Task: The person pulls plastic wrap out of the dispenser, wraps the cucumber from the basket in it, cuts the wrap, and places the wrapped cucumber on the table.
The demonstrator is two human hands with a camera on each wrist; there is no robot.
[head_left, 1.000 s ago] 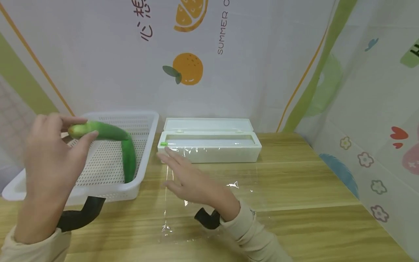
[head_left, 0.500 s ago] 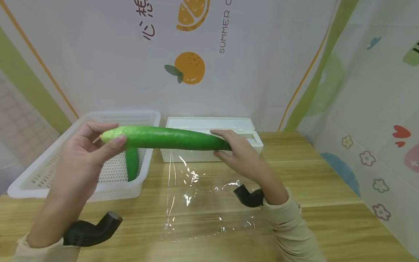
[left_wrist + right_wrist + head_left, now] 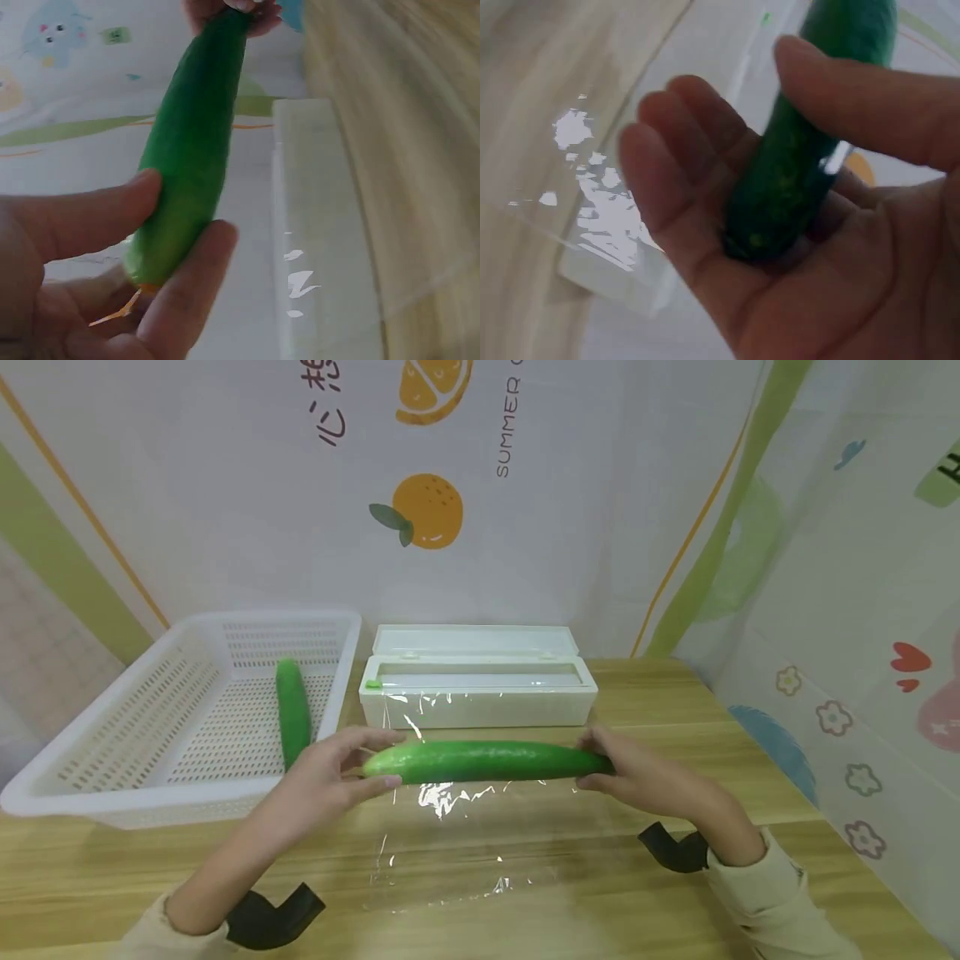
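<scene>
A long green cucumber (image 3: 487,761) lies crosswise between both hands, over a sheet of clear plastic wrap (image 3: 450,852). My left hand (image 3: 333,777) pinches its pale stem end between thumb and fingers, as the left wrist view also shows on the cucumber (image 3: 187,150). At the dark end, my right hand (image 3: 637,772) holds it, the thumb lying along the cucumber (image 3: 780,187) and the tip against the palm. The wrap runs toward me from a white wrap dispenser box (image 3: 480,710), whose lid stands up behind it.
On the left stands a white perforated basket (image 3: 187,802) with a second cucumber (image 3: 292,714) in it. A green slider (image 3: 372,684) sits at the dispenser's left end. A wood-grain table (image 3: 675,718) lies beneath, with a printed cloth (image 3: 525,568) behind.
The cucumber has come out of the basket and moved right and toward me over the wrap. My right hand has left the dispenser's front and taken the cucumber's far end.
</scene>
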